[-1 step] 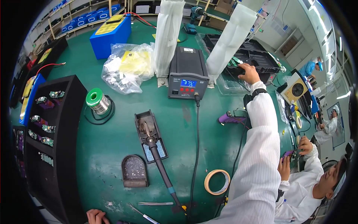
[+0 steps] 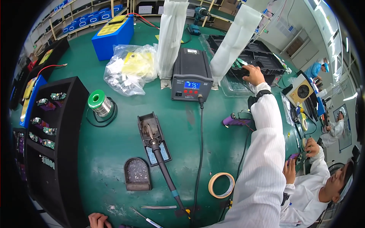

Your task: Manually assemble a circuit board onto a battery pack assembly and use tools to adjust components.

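The hands are set well apart, left hand (image 2: 99,220) at seven o'clock, right hand (image 2: 253,75) near green circuit boards (image 2: 239,62) between one and two; grips cannot be told; the purple pack (image 2: 236,121) could be knocked by a sweeping white sleeve (image 2: 261,159).

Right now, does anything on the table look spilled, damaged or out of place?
Minor marks: a whitish smudge near the left hand and a dark patch in front of the soldering station stand out against the green table. Spill or wear, I cannot tell.
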Available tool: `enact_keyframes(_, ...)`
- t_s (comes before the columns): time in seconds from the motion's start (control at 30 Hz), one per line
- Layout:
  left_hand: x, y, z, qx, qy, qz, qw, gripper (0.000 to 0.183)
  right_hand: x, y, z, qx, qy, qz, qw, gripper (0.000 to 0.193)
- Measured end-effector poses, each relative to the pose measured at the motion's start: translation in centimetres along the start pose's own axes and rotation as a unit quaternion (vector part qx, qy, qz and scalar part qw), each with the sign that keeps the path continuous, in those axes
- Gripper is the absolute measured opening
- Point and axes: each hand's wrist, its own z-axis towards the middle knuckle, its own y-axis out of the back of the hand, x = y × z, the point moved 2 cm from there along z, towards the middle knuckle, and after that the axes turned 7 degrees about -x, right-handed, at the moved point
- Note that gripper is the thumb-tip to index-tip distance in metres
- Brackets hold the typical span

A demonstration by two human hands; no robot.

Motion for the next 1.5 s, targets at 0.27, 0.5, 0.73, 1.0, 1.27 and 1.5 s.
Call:
enact_keyframes(0.27, -0.4, 0.1, 0.7, 0.002, 0.011, -0.02, 1.0, 0.023, -0.2, 1.5, -0.5, -0.016, 0.08, -0.173, 0.982, 0.034)
enact_keyframes(0.5, -0.4, 0.5, 0.6, 0.009, 0.005, -0.026, 1.0, 0.023, 0.6, 7.2, -1.2, -0.059, 0.215, -0.217, 0.95, 0.018)
enact_keyframes(0.73, -1.0, 0.2, 1.3, 0.006, 0.007, -0.052, 0.999, 0.023, 0.8, 13.2, -4.9, -0.079, 0.199, -0.217, 0.952, 0.022)
enact_keyframes(1.0, -0.8, 0.7, 0.9, -0.016, -0.012, -0.073, 0.997, 0.02, 1.9, 20.7, -9.4, -0.067, 0.192, -0.221, 0.954, 0.023)
enact_keyframes(1.27, -0.1, 0.2, 0.7, -0.059, -0.003, -0.142, 0.988, 0.02, 4.7, 27.4, -14.9, -0.069, 0.193, -0.228, 0.952, 0.026)
enact_keyframes(1.5, 0.2, 0.1, 0.4, -0.065, -0.012, -0.172, 0.983, 0.017, 7.0, 30.7, -17.5, -0.092, 0.19, -0.225, 0.951, 0.017)
